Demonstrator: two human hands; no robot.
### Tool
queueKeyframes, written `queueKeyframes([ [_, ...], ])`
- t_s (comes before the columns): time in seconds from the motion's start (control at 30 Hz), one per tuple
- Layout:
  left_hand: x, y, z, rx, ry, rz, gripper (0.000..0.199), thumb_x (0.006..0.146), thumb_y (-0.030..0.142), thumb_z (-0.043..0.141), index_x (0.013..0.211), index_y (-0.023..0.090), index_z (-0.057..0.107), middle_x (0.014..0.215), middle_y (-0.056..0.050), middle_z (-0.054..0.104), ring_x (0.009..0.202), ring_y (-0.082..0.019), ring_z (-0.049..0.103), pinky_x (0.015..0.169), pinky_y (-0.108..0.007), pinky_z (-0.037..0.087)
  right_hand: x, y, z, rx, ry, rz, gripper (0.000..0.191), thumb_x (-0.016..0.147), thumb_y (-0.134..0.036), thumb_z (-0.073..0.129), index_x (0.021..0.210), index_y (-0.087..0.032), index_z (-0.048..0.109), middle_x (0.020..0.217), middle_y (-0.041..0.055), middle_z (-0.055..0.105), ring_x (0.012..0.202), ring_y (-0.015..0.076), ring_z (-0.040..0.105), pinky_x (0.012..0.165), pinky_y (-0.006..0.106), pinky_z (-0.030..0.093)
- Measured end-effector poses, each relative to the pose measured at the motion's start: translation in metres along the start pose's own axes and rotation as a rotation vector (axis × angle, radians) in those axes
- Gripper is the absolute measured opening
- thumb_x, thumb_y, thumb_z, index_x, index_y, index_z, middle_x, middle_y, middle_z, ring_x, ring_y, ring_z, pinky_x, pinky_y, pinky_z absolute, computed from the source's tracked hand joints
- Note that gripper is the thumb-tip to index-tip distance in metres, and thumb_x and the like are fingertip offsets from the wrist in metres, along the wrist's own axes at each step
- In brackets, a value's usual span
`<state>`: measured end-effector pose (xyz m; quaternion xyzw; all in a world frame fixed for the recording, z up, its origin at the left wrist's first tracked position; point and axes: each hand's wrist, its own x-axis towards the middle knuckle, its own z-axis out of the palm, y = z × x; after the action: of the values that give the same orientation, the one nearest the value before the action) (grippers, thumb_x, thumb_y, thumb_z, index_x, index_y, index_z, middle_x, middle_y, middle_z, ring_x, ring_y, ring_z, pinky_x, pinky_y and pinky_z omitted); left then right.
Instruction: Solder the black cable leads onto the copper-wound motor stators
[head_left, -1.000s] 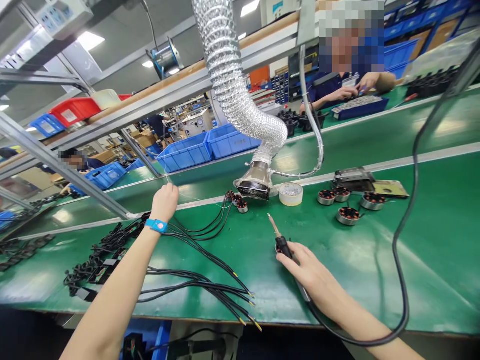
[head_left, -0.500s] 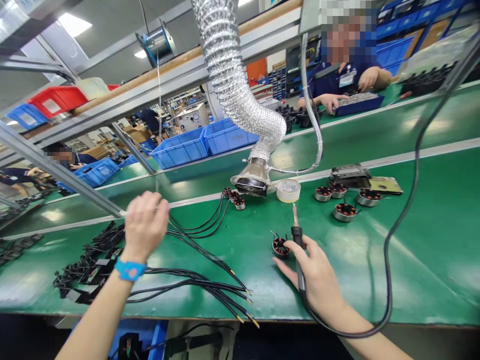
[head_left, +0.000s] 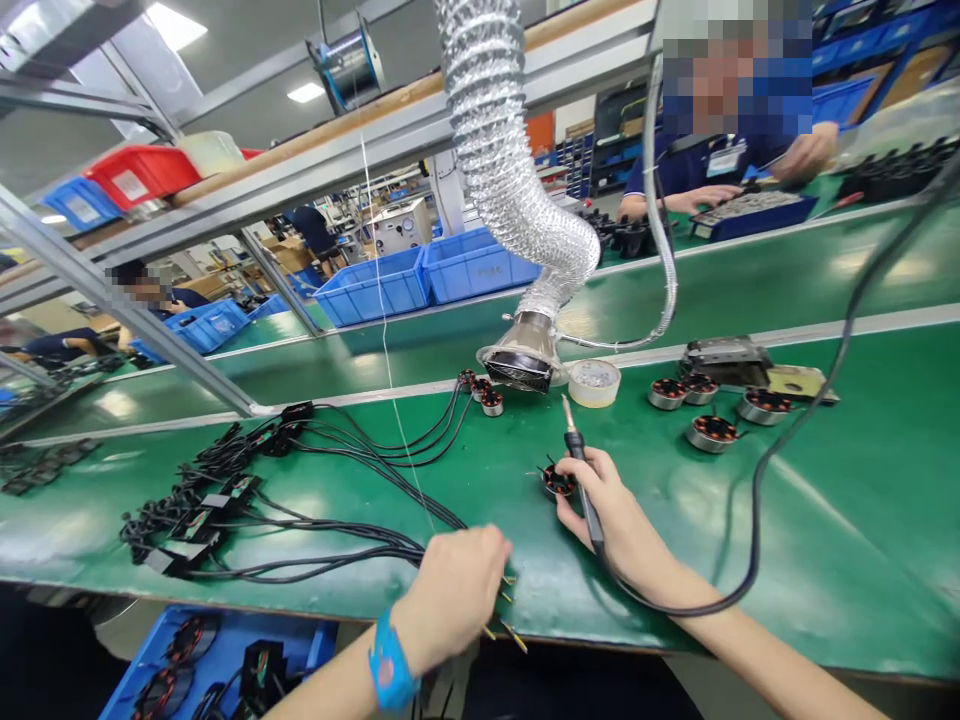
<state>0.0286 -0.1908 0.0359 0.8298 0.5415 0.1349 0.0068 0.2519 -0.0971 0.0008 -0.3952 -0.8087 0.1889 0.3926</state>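
Note:
My left hand (head_left: 457, 590), wearing a blue wristband (head_left: 391, 660), is closed over the tipped ends of black cables (head_left: 352, 548) at the bench's front edge. A thin solder wire (head_left: 386, 350) runs down into it from the spool (head_left: 352, 70) overhead; its fingertips are hidden. My right hand (head_left: 626, 515) grips a soldering iron (head_left: 574, 445), its tip pointing up and away. Thumb and index finger of that same hand also touch a small round motor stator (head_left: 553, 482) with copper windings, resting on the green bench.
A foil duct with a fume hood (head_left: 521, 355) hangs over the bench beside a clear round tub (head_left: 594, 383). Several stators (head_left: 712, 432) sit at right; black cable assemblies (head_left: 214, 510) lie left. The iron's cord (head_left: 757, 520) loops at right. A person (head_left: 720, 190) works opposite.
My left hand has come down and right, from above the cables to their tipped ends, drawing the solder wire along. My right fingers have closed in on the stator, and the iron tilts further left.

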Motion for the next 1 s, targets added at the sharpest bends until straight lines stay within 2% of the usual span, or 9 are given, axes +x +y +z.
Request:
queueKeyframes([
  [0.1, 0.042, -0.027, -0.001, -0.292, -0.064, -0.265, 0.033, 0.101, 0.035, 0.037, 0.081, 0.018, 0.058, 0.066, 0.0, 0.058, 0.058, -0.014, 0.051, 0.057, -0.026, 0.033, 0.017, 0.002, 0.006, 0.067, -0.081, -0.053, 0.03, 0.088, -0.014, 0.05, 0.117, -0.023, 0.047, 0.116, 0.0074, 0.043, 0.085, 0.0154, 0.057, 0.081, 0.031, 0.05],
  [0.2, 0.078, -0.053, 0.01, -0.595, -0.102, -0.394, 0.027, 0.089, 0.042, 0.056, 0.085, 0.016, 0.064, 0.069, 0.0, 0.06, 0.061, -0.013, 0.051, 0.058, -0.024, 0.035, 0.032, 0.007, 0.018, 0.122, -0.123, -0.104, 0.033, 0.085, -0.011, 0.05, 0.116, -0.023, 0.047, 0.115, 0.0071, 0.043, 0.086, 0.0154, 0.057, 0.082, 0.031, 0.05],
  [0.3, 0.097, -0.065, 0.024, -0.826, -0.078, -0.411, 0.023, 0.082, 0.035, 0.063, 0.082, 0.013, 0.066, 0.074, -0.002, 0.063, 0.065, -0.012, 0.051, 0.063, -0.024, 0.038, 0.04, 0.014, 0.03, 0.17, -0.11, -0.135, 0.028, 0.089, -0.015, 0.052, 0.115, -0.023, 0.047, 0.116, 0.0071, 0.043, 0.092, 0.0166, 0.058, 0.086, 0.032, 0.05],
  [0.43, 0.103, -0.065, 0.03, -1.089, -0.079, -0.331, 0.025, 0.081, 0.037, 0.064, 0.08, 0.012, 0.065, 0.073, -0.001, 0.061, 0.065, -0.01, 0.049, 0.062, -0.022, 0.037, 0.043, 0.023, 0.037, 0.234, -0.086, -0.151, 0.02, 0.095, -0.022, 0.051, 0.114, -0.024, 0.047, 0.116, 0.0066, 0.044, 0.093, 0.0162, 0.057, 0.087, 0.033, 0.05],
  [0.57, 0.105, -0.064, 0.026, -1.336, -0.211, -0.363, 0.036, 0.077, 0.047, 0.07, 0.082, 0.012, 0.064, 0.066, 0.003, 0.056, 0.044, -0.003, 0.03, 0.044, -0.02, 0.019, 0.042, 0.027, 0.036, 0.264, -0.109, -0.154, 0.019, 0.095, -0.022, 0.051, 0.114, -0.024, 0.047, 0.116, 0.0073, 0.044, 0.096, 0.0173, 0.057, 0.089, 0.034, 0.05],
  [0.63, 0.108, -0.066, 0.024, -1.38, -0.173, -0.445, 0.043, 0.076, 0.054, 0.07, 0.073, 0.012, 0.06, 0.058, 0.004, 0.051, 0.04, -0.002, 0.025, 0.041, -0.021, 0.013, 0.042, 0.028, 0.035, 0.262, -0.091, -0.146, 0.02, 0.095, -0.022, 0.051, 0.114, -0.024, 0.047, 0.116, 0.0076, 0.045, 0.099, 0.0183, 0.057, 0.09, 0.034, 0.05],
  [0.77, 0.113, -0.069, 0.024, -1.204, -0.097, -0.578, 0.055, 0.081, 0.063, 0.058, 0.058, 0.014, 0.053, 0.045, 0.004, 0.042, 0.036, -0.003, 0.027, 0.038, -0.021, 0.013, 0.04, 0.03, 0.038, 0.255, -0.073, -0.135, 0.024, 0.093, -0.02, 0.053, 0.116, -0.024, 0.047, 0.116, 0.0078, 0.046, 0.097, 0.0179, 0.058, 0.088, 0.033, 0.05],
  [0.93, 0.119, -0.069, 0.023, -1.313, -0.336, -0.586, 0.037, 0.077, 0.046, 0.065, 0.063, 0.013, 0.057, 0.05, 0.004, 0.048, 0.035, -0.002, 0.025, 0.037, -0.021, 0.009, 0.04, 0.033, 0.041, 0.261, -0.081, -0.117, 0.024, 0.095, -0.02, 0.052, 0.118, -0.025, 0.048, 0.118, 0.0079, 0.046, 0.095, 0.017, 0.058, 0.089, 0.033, 0.05],
  [1.0, 0.12, -0.067, 0.023, -1.399, -0.357, -0.553, 0.033, 0.075, 0.043, 0.069, 0.069, 0.012, 0.059, 0.055, 0.004, 0.049, 0.036, -0.001, 0.023, 0.037, -0.021, 0.009, 0.04, 0.033, 0.041, 0.266, -0.08, -0.105, 0.023, 0.095, -0.021, 0.051, 0.117, -0.025, 0.048, 0.117, 0.0078, 0.046, 0.097, 0.0178, 0.057, 0.09, 0.034, 0.049],
])
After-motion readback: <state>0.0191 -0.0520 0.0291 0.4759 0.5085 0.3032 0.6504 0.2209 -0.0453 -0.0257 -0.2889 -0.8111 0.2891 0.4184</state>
